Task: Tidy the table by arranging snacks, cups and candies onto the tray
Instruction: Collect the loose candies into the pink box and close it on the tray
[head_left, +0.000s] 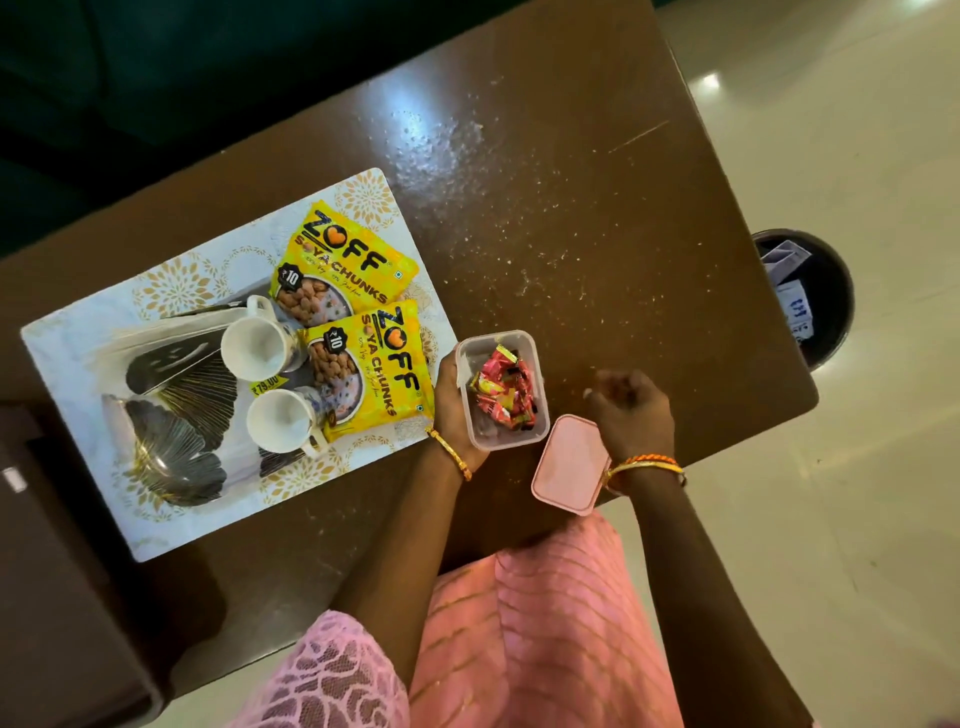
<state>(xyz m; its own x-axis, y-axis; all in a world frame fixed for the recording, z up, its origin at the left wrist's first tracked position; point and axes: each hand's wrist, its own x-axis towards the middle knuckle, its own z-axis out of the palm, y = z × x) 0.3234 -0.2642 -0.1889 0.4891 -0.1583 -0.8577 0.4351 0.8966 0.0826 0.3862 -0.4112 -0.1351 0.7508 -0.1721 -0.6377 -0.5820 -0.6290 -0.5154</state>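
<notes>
A white tray (72, 374) with gold flower prints lies on the left of the brown table (545, 218). On it are two yellow soya chunk packets (348, 260) (387, 371) and two white cups (254, 345) (278, 421) lying on their sides. My left hand (452, 405) grips the left side of a clear plastic box (511, 441) holding red and yellow wrapped candies (501, 387), just right of the tray. My right hand (631, 410) hovers to the right of the box with fingers curled; whether it holds anything cannot be seen. The pink lid (569, 462) lies beside my right wrist.
Black and gold packets (176, 410) lie on the tray's left part. Crumbs are scattered over the table's middle. A dark bin (810, 296) with paper scraps stands on the floor past the table's right edge. A dark seat is behind the table.
</notes>
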